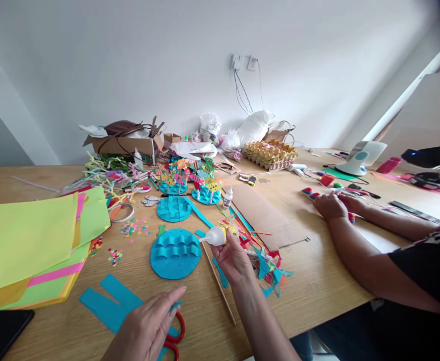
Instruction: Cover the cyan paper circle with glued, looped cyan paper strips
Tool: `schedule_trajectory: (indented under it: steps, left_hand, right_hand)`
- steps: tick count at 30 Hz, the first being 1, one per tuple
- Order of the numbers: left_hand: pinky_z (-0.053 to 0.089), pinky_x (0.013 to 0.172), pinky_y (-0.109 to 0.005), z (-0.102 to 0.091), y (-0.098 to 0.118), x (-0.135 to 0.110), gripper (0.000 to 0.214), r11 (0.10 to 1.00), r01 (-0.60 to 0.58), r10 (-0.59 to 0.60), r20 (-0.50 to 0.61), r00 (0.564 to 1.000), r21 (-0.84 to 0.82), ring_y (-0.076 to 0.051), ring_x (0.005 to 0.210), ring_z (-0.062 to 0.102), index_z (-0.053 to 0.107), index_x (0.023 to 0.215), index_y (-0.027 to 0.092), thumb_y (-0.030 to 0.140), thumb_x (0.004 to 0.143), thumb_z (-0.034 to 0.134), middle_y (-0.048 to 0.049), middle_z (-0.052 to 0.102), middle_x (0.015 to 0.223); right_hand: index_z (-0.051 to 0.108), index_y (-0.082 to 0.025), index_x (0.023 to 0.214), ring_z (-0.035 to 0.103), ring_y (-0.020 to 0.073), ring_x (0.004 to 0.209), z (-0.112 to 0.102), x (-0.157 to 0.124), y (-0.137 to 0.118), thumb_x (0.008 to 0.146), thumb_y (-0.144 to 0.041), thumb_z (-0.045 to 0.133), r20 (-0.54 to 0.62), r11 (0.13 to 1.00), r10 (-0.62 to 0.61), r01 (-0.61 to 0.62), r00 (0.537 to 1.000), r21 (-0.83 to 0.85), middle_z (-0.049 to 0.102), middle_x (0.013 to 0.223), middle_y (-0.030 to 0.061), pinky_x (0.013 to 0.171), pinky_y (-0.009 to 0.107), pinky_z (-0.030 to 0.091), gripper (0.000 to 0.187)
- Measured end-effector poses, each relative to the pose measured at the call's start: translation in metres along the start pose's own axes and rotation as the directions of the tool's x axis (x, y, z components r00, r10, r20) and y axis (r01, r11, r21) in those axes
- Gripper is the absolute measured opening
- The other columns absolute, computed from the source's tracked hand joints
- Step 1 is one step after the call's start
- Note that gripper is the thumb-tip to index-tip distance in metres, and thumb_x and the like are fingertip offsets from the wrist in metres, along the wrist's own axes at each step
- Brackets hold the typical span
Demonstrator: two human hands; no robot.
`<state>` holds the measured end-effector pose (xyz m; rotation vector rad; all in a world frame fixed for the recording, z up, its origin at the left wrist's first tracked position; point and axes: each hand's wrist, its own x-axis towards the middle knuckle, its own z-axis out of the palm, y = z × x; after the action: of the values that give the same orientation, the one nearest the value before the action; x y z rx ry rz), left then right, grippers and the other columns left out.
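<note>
My right hand (pixel 232 258) is wrapped round a white glue bottle (pixel 216 234) with a yellow label. The bottle lies sideways, its nozzle pointing left beside a blue paper disc (pixel 175 269) that carries two rows of curled strips. Low in front, my left hand (pixel 144 323) has its fingers together, with a small blue paper strip (pixel 176 304) pinched at the thumb. Beneath and beside that hand are red-handled scissors (pixel 181 328) and a cut blue sheet (pixel 101 303). A wooden stick (pixel 220 286) lies below the bottle.
Another person's hands (pixel 330 204) work at the right. Behind the disc are a second blue disc (pixel 174 209), a small glue bottle (pixel 228 198) and decorated pieces. Cardboard (pixel 263 218), paper scraps (pixel 268 271), coloured sheets (pixel 27 235), tape (pixel 122 212) and a phone (pixel 3 333) lie around.
</note>
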<state>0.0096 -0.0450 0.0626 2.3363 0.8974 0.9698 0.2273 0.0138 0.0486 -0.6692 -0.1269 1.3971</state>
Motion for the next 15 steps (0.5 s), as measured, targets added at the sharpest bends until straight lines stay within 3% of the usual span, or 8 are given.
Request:
schedule_trajectory:
  steps: [5, 11, 15]
  left_hand:
    - [0.044, 0.09, -0.023, 0.024, 0.014, 0.013, 0.036, 0.999, -0.014, 0.016, 0.041, 0.999, -0.032, -0.017, 0.112, 0.051, 0.049, 0.123, 0.029, 0.024, 0.089, 0.039, -0.0021, 0.053, 0.127]
    - [0.034, 0.1, -0.036, 0.067, 0.012, 0.032, 0.039, 0.967, 0.147, -0.164, -0.068, 0.984, -0.208, -0.019, 0.125, 0.034, 0.042, 0.129, 0.024, 0.028, 0.091, 0.035, -0.0047, 0.037, 0.139]
    - [0.031, 0.103, -0.04, 0.076, 0.011, 0.033, 0.039, 0.925, 0.199, -0.251, -0.127, 0.96, -0.323, -0.02, 0.127, 0.032, 0.039, 0.131, 0.026, 0.03, 0.092, 0.034, -0.0037, 0.035, 0.14]
  right_hand:
    - [0.056, -0.023, 0.078, 0.065, 0.0125, 0.067, 0.012, -0.006, 0.007, 0.06, -0.026, 0.076, 0.014, 0.999, -0.051, 0.051, 0.999, -0.003, 0.068, 0.074, -0.0043, 0.06, 0.024, 0.053, 0.027]
    - [0.055, -0.022, 0.077, 0.063, 0.0151, 0.069, 0.018, -0.017, 0.031, 0.062, -0.036, 0.073, 0.009, 0.984, -0.133, 0.133, 0.991, -0.119, 0.065, 0.073, -0.003, 0.067, 0.028, 0.052, 0.027]
    - [0.053, -0.023, 0.079, 0.06, 0.0124, 0.068, 0.017, -0.027, 0.039, 0.062, -0.033, 0.073, 0.013, 0.976, -0.189, 0.19, 0.982, -0.108, 0.061, 0.073, -0.0047, 0.067, 0.025, 0.051, 0.028]
